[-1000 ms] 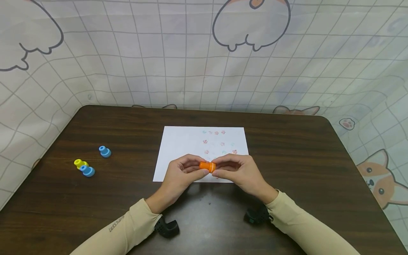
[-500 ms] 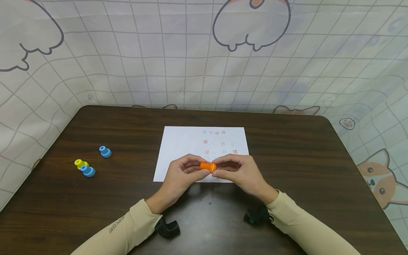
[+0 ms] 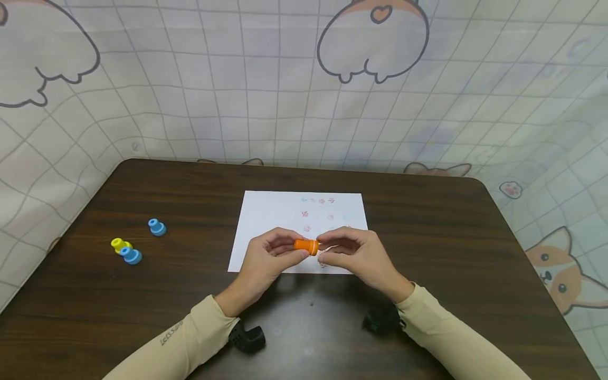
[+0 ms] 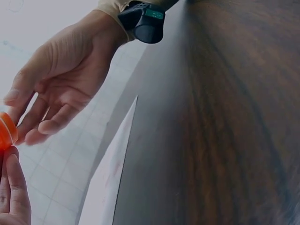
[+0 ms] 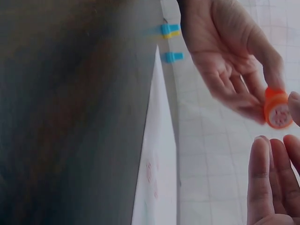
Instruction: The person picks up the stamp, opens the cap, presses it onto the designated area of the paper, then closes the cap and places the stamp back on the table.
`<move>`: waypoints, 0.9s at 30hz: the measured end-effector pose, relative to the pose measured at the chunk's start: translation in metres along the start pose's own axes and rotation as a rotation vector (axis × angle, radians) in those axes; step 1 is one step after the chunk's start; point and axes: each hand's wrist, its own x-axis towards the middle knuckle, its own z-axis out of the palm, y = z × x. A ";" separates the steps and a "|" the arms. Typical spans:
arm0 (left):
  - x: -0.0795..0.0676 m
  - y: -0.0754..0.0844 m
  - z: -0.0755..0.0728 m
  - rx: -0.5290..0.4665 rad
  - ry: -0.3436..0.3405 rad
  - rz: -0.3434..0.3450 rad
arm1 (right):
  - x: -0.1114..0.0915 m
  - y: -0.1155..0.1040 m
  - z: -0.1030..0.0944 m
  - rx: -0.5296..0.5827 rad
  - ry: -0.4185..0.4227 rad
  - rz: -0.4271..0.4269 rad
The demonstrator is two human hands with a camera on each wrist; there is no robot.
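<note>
My left hand point(image 3: 266, 264) pinches a small orange stamp point(image 3: 305, 246) over the front part of a white paper sheet point(image 3: 263, 219). The stamp lies sideways, and its round end with a reddish mark faces my right hand point(image 3: 358, 256). Thumb and fingers of that right hand are parted right at this end. In the right wrist view, the marked face of the stamp point(image 5: 280, 116) shows in full, with the right hand point(image 5: 274, 183) spread beside it. Several rows of faint red and green prints cover the sheet's right half; my hands hide some of them.
Two blue stamps point(image 3: 157, 227) and a yellow stamp point(image 3: 120, 244) stand at the left of the dark wooden table point(image 3: 427, 221). The yellow one is close beside the nearer blue one. A patterned cloth wall point(image 3: 214, 95) encloses the table's back and sides.
The right fingertips, earlier pinching the stamp's end, have parted from it. My left hand has shifted slightly left with the stamp. The head view has tilted a little.
</note>
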 end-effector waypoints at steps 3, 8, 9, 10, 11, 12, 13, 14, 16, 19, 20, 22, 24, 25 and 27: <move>0.001 0.002 -0.007 0.007 0.027 0.008 | 0.003 0.000 -0.006 -0.019 0.037 0.002; 0.002 0.005 -0.020 0.013 0.055 0.022 | 0.007 -0.001 -0.018 -0.063 0.117 0.004; 0.002 0.006 -0.023 0.017 0.058 0.028 | 0.008 -0.002 -0.020 -0.064 0.128 0.008; 0.002 0.006 -0.026 0.017 0.059 0.032 | 0.008 -0.002 -0.022 -0.074 0.138 0.010; 0.001 0.007 -0.029 0.019 0.060 0.035 | 0.009 -0.002 -0.023 -0.080 0.146 0.012; 0.001 0.007 -0.031 0.021 0.061 0.039 | 0.009 -0.003 -0.025 -0.085 0.151 0.013; 0.000 0.008 -0.034 0.025 0.061 0.043 | 0.009 -0.003 -0.027 -0.102 0.155 0.014; -0.001 0.009 -0.036 0.030 0.061 0.044 | 0.009 -0.003 -0.029 -0.123 0.156 0.013; -0.003 0.010 -0.041 0.045 0.064 0.046 | 0.009 -0.003 -0.033 -0.175 0.148 0.010; -0.005 0.010 -0.050 0.075 0.070 0.054 | 0.009 -0.004 -0.039 -0.303 0.114 0.010; -0.006 0.010 -0.053 0.086 0.072 0.055 | 0.009 -0.004 -0.041 -0.346 0.100 0.013; -0.009 0.010 -0.059 0.115 0.079 0.054 | 0.009 -0.005 -0.044 -0.443 0.072 0.017; -0.011 0.010 -0.066 0.144 0.084 0.050 | 0.008 -0.005 -0.047 -0.544 0.051 0.006; -0.013 0.010 -0.069 0.159 0.089 0.048 | 0.008 -0.006 -0.049 -0.591 0.043 -0.004; -0.016 0.010 -0.077 0.194 0.097 0.043 | 0.008 -0.005 -0.052 -0.687 0.026 -0.033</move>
